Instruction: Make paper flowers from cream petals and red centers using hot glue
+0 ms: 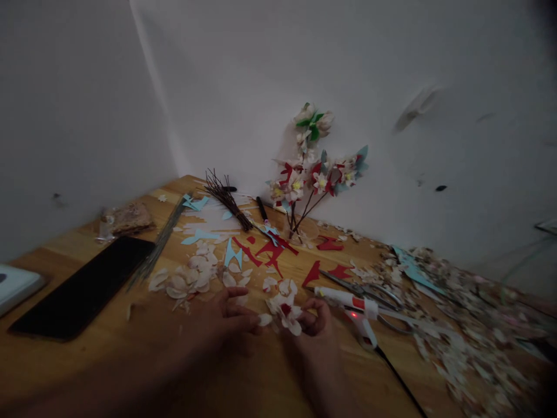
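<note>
Between the fingers of my right hand (319,331) is a handmade flower (285,310) with pale petals and a dark red centre. My left hand (228,319) is just left of it, and a single white petal (264,320) sticks out from its fingertips, close to the flower. A pile of loose pale petals (202,270) lies on the wooden table (156,371) beyond my left hand. To the right of my right hand rests a white glue gun (348,302) with a red light lit and a black cord. Scissors (369,293) with metal handles lie behind it.
Several finished flowers on twigs (304,180) stand against the wall. A bundle of brown twigs (228,200), red scraps (272,252), blue scraps (234,253) and thin wires (163,241) lie across the table. A black slab (87,287) is at left; dried petals (470,337) heap at right.
</note>
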Demonstrator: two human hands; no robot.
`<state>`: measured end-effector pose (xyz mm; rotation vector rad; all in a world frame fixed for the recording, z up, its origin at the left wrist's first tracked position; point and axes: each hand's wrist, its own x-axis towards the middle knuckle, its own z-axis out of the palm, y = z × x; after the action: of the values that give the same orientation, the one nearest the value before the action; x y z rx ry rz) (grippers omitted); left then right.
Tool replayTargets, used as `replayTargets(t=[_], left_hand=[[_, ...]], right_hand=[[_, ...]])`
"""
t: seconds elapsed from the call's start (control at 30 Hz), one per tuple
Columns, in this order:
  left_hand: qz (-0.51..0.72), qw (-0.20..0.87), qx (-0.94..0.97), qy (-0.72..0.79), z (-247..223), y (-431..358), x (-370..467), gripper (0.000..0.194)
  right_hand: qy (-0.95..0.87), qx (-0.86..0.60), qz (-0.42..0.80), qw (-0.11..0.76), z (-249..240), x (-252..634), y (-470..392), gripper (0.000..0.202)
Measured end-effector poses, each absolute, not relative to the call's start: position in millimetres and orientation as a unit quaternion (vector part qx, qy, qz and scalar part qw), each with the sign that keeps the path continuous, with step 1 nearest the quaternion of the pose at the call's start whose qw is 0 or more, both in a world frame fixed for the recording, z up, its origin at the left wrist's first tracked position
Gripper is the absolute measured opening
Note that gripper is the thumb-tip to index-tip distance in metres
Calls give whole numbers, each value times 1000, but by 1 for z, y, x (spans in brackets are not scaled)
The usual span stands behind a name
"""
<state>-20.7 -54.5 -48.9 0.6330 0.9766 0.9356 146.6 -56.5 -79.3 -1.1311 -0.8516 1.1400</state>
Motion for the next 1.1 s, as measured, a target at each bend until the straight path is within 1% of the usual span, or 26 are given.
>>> replayTargets(t=[0.1, 0.37, 0.77, 1.1], left_hand=[[406, 748, 280, 445, -49, -55, -21, 70], [411, 756, 269, 432, -50, -55, -21, 74], [404, 757, 260, 443, -45, -56, -20, 79], [403, 755, 261, 447, -47, -57, -19, 75]], right_hand=[[-352, -481, 515, 616, -82, 145, -56, 59], [-348, -461, 544, 609, -71, 140, -61, 53], [-363, -469, 508, 624, -70, 137, -62, 49], [-391, -471, 482, 627, -74, 138, -61, 45]])
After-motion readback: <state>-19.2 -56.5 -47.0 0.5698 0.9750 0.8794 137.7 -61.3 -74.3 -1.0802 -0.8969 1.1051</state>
